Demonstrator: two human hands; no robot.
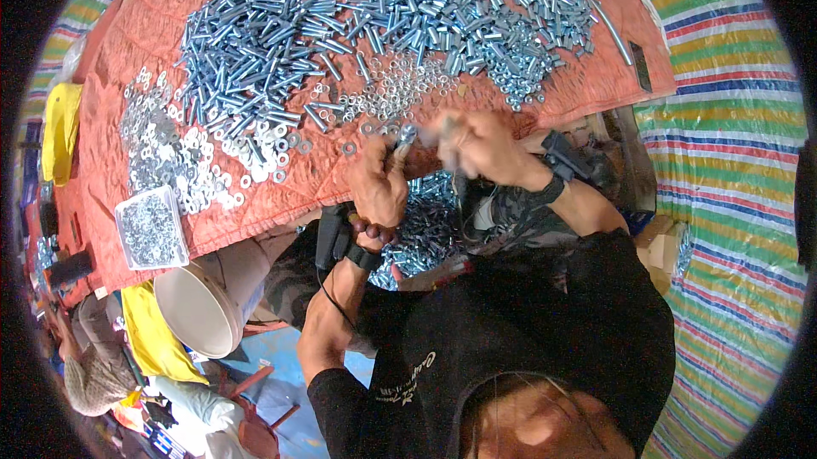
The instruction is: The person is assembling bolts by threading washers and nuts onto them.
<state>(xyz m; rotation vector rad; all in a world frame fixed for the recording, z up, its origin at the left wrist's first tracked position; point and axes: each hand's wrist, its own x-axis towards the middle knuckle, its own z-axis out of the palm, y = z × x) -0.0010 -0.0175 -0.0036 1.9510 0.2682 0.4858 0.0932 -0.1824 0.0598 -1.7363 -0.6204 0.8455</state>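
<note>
My left hand [379, 182] is closed around a silver bolt [406, 135] whose end sticks up past my fingers. My right hand [477, 148] is blurred by motion; it pinches a small metal part at the bolt's tip, too blurred to name. Both hands hover over the near edge of an orange cloth [162, 25] on the table. A big heap of silver bolts and sleeves [374, 17] covers the cloth's far half. Loose washers [170, 153] lie spread on its left, and small rings [400, 89] lie just beyond my hands.
A clear plastic box of small parts [151, 228] sits at the cloth's near left corner. A white bucket [204, 306] stands below the table edge. More bolts [425, 229] lie in a pile below my hands. A striped tarp [732, 161] covers the ground at right.
</note>
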